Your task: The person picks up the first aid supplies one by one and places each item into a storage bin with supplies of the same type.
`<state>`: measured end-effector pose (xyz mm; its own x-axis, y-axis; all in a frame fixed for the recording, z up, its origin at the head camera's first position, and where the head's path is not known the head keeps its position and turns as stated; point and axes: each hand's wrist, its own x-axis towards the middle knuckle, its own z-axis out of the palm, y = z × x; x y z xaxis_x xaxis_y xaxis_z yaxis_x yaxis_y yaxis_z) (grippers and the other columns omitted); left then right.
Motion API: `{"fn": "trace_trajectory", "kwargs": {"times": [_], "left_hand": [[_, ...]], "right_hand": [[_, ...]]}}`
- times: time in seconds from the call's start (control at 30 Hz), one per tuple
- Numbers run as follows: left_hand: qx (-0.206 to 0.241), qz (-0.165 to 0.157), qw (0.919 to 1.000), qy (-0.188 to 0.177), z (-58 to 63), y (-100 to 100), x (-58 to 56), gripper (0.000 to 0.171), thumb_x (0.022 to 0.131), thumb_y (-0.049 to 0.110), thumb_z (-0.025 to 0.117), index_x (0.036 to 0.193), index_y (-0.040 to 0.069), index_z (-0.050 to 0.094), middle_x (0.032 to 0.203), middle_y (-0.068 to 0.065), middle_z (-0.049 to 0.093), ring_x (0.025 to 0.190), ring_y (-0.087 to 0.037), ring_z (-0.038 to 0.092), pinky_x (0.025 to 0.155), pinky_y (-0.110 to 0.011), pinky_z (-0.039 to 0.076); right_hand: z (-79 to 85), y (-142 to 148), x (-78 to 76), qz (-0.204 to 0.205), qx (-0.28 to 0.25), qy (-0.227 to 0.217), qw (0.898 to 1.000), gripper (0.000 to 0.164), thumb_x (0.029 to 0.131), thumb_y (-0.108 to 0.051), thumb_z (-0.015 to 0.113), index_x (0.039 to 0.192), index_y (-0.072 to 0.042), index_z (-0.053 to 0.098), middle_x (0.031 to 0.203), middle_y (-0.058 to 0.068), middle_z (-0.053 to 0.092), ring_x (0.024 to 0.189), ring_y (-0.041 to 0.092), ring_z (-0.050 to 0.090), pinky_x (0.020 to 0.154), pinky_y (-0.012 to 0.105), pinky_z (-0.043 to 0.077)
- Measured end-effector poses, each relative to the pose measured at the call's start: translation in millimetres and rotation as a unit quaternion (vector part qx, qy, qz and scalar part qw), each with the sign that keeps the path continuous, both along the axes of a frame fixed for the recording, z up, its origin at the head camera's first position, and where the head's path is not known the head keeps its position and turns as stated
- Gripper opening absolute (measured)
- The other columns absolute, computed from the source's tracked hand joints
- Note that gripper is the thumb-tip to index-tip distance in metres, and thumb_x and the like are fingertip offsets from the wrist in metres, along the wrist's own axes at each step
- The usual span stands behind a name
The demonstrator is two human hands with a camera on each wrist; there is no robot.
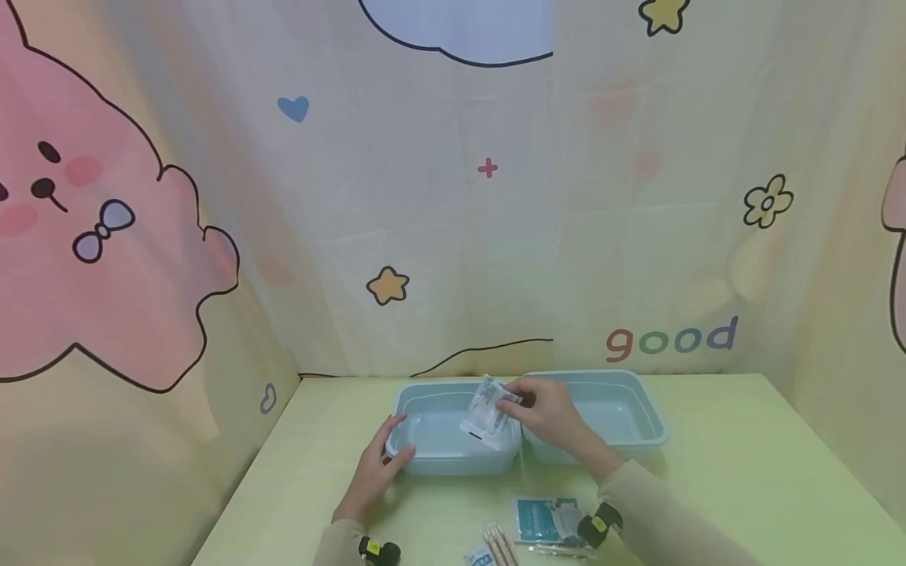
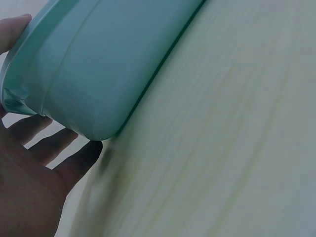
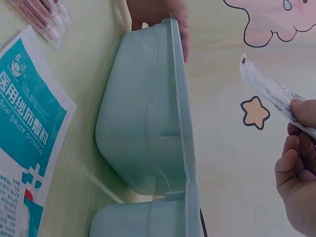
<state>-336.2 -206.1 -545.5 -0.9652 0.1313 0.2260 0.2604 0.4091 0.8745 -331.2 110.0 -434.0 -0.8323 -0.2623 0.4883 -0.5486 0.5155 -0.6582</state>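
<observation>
My left hand (image 1: 371, 472) holds the left end of a light-blue plastic basin (image 1: 463, 465). In the left wrist view, its thumb lies at the rim and the other fingers spread against the outer wall (image 2: 94, 79). Above the right part of this basin, my right hand (image 1: 548, 413) pinches a small white packet (image 1: 488, 413) with printing on it. The right wrist view shows the packet (image 3: 269, 91) nearly edge-on between thumb and fingers, clear of the basin wall. What is inside the packet cannot be made out.
A second light-blue basin (image 1: 602, 452) stands against the first on the right. Nearer on the table lie a teal-and-white gauze dressing pack (image 1: 535, 519), a bag of cotton swabs (image 1: 499, 544), a small blue-and-white packet (image 1: 480, 558) and a thin clear packet (image 1: 559, 552). A printed curtain (image 1: 510, 259) hangs behind.
</observation>
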Motion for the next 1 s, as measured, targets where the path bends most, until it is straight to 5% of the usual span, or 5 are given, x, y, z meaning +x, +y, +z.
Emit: {"fn": "trace_trajectory", "kwargs": {"times": [0.07,0.23,0.57,1.0], "left_hand": [[0.004,0.005,1.0,0.005,-10.2,-2,-5.5,0.058,0.093,0.041,0.063,0.146,0.031,0.041,0.161,-0.017,0.022,0.144,-0.043,0.026,0.11,-0.063,0.032],[0.007,0.005,0.9999,0.012,-10.2,-4,-5.6,0.057,0.093,0.04,0.064,0.145,0.031,0.042,0.16,-0.017,0.023,0.144,-0.043,0.026,0.111,-0.062,0.032],[-0.004,-0.009,0.9999,-0.009,23.4,5,11.5,0.062,0.095,0.032,0.063,0.149,0.015,0.038,0.159,-0.024,0.021,0.144,-0.046,0.024,0.11,-0.062,0.033],[0.017,0.005,0.9998,0.0,-9.2,-1,-7.0,0.058,0.092,0.04,0.065,0.144,0.032,0.043,0.16,-0.016,0.024,0.145,-0.043,0.025,0.11,-0.063,0.033]], "right_hand": [[-1.3,-2,-0.6,-0.001,-0.005,0.002,1.0,0.012,0.083,-0.018,0.077,0.09,-0.009,0.073,0.08,-0.003,0.068,0.066,0.005,0.055,0.059,0.018,0.051],[-2.4,-9,-2.9,-0.008,-0.013,-0.004,1.0,0.012,0.084,-0.019,0.077,0.088,-0.009,0.073,0.074,-0.004,0.064,0.063,0.007,0.051,0.055,0.018,0.046],[-5.3,-17,-10.2,-0.027,-0.005,-0.027,0.999,0.012,0.083,-0.019,0.078,0.089,-0.01,0.073,0.073,-0.004,0.063,0.065,0.01,0.051,0.055,0.019,0.045],[-9.5,-23,-14.5,-0.028,-0.002,-0.015,1.0,0.012,0.084,-0.019,0.077,0.088,-0.009,0.072,0.073,-0.004,0.063,0.064,0.007,0.049,0.054,0.018,0.044]]}}
